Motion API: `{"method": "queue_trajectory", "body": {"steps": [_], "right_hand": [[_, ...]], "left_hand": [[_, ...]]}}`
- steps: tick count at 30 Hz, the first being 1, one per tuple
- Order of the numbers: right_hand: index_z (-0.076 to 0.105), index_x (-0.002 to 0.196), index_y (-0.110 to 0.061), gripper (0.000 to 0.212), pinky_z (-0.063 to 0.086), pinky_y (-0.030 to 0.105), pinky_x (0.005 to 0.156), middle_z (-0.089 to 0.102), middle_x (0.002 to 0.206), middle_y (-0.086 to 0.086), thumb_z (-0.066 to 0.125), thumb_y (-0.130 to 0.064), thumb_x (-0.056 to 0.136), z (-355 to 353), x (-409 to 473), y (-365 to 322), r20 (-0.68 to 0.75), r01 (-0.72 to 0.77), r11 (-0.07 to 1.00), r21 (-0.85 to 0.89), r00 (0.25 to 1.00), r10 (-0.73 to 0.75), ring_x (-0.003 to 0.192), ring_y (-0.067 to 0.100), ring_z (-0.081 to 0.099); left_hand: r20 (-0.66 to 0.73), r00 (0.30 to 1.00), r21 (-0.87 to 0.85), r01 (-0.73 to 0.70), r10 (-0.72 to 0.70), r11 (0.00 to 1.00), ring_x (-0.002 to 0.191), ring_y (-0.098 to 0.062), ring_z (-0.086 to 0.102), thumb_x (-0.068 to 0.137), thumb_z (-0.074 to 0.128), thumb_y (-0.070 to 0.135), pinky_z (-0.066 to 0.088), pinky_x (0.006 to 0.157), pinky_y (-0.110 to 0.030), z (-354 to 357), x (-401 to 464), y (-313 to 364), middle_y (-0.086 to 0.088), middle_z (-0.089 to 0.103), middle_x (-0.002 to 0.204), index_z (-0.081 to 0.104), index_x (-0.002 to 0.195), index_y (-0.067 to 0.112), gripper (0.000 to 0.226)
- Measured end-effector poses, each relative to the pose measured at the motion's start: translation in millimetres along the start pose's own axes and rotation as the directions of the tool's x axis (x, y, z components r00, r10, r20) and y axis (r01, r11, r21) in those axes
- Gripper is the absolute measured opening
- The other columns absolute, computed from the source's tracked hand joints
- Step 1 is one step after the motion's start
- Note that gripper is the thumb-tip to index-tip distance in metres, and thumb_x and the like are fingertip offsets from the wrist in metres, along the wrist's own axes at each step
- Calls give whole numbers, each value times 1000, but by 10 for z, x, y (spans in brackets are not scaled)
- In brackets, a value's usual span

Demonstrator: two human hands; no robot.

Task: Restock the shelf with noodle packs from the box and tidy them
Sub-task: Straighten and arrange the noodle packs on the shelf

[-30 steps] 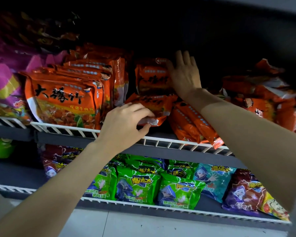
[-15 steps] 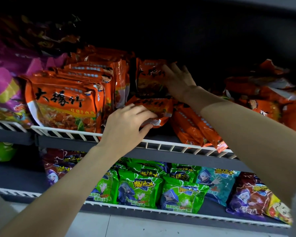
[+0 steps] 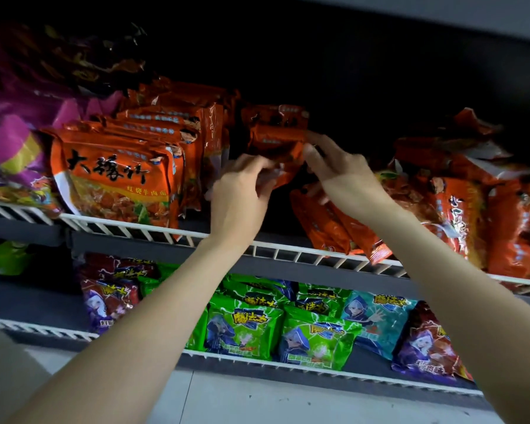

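While both hands — left hand (image 3: 242,191) and right hand (image 3: 340,172) — pinch one orange noodle pack (image 3: 276,145) between their fingertips, the slumped packs (image 3: 334,221) just below could slide off the rail (image 3: 288,249) if nudged.

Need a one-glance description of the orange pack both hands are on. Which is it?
Upper wire shelf, in the gap right of the upright row of orange packs. The held pack hangs tilted between the left hand and right hand. Unlike its neighbours, it is lifted off the shelf, pinched at both ends.
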State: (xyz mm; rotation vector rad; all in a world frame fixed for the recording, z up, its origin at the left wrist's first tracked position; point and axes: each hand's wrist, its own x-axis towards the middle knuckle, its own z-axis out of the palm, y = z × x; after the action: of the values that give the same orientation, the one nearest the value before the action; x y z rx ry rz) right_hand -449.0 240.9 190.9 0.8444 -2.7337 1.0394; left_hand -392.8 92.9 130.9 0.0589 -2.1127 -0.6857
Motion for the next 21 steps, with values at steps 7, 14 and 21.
{"method": "queue_trajectory", "body": {"steps": [7, 14, 21], "right_hand": [[57, 126, -23, 38, 42, 8, 61, 56, 111, -1, 61, -28, 89, 151, 491, -87, 85, -38, 999, 19, 996, 36, 90, 10, 58], [64, 114, -14, 36, 41, 11, 78, 54, 120, 6, 52, 3, 85, 26, 776, -7, -156, 219, 970, -102, 960, -233, 104, 14, 51], [58, 115, -13, 34, 35, 9, 81, 49, 126, 9, 52, 2, 86, 73, 927, 259, -215, 200, 972, -122, 951, -223, 113, 19, 48]], "left_hand": [[151, 986, -66, -54, 64, 996, 87, -21, 63, 80, 71, 14, 52, 76, -29, 92, 60, -15, -1, 67, 99, 71, 98, 15, 19], [264, 964, 333, -112, 21, 936, 123, -25, 41, 89, 57, 27, 40, 96, -36, 18, 384, -288, -6, 50, 132, 47, 131, 16, 45], [348, 937, 447, -172, 7, 878, 130, -31, 36, 83, 65, 43, 33, 104, -37, 245, 552, -542, -16, 35, 145, 21, 146, 5, 85]]}}
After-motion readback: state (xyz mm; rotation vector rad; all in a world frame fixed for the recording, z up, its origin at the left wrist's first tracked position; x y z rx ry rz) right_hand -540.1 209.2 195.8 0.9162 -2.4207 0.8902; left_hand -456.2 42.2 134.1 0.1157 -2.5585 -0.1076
